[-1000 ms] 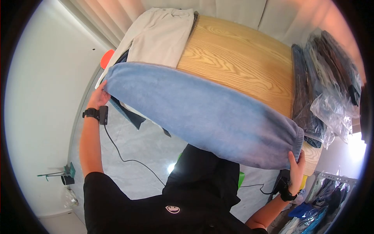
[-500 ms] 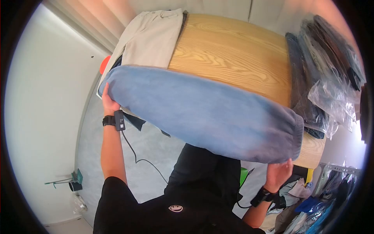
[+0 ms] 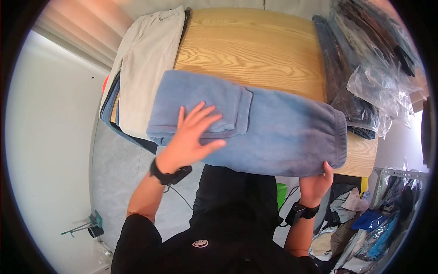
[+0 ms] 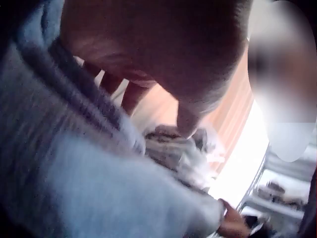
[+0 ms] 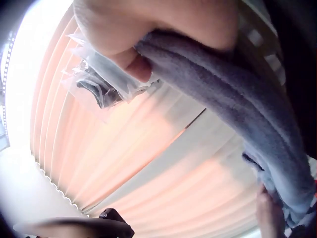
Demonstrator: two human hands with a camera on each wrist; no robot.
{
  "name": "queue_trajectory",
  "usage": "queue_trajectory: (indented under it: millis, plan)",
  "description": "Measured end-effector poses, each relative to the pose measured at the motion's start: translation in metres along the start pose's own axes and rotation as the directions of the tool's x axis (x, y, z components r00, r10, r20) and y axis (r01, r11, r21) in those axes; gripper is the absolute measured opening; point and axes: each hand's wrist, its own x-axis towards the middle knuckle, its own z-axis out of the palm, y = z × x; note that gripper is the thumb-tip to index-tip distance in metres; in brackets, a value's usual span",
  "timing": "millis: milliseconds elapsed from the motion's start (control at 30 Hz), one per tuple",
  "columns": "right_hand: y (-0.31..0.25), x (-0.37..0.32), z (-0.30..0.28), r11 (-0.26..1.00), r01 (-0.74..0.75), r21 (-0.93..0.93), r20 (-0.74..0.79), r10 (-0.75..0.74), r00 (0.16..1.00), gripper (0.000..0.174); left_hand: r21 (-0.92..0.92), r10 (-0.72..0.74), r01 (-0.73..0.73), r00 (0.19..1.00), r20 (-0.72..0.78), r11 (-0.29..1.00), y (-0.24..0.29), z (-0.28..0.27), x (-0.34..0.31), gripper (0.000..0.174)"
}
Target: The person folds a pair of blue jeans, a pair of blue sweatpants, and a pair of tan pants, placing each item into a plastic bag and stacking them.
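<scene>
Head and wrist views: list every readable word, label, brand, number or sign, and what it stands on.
No text can be read.
Pale badge on the black shirt: marks too small to read.
Black device, right wrist view: pale mark, too small to read.
Blue garment: no lettering shows.

The fingers of the right hand (image 3: 315, 186) are partly hidden by the blue garment (image 3: 292, 130). In the left wrist view, the bagged clothes (image 4: 173, 151) are blurred.
</scene>
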Motion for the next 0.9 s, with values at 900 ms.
queue_trajectory:
  millis: [900]
  plan:
    - [0.006,-0.002,0.006,0.995,0.036,-0.09,-0.05,-0.041,0.998,0.051,0.0,0.208,-0.217,0.939,-0.274,0.976,-0.012,0.031,0.008,0.041]
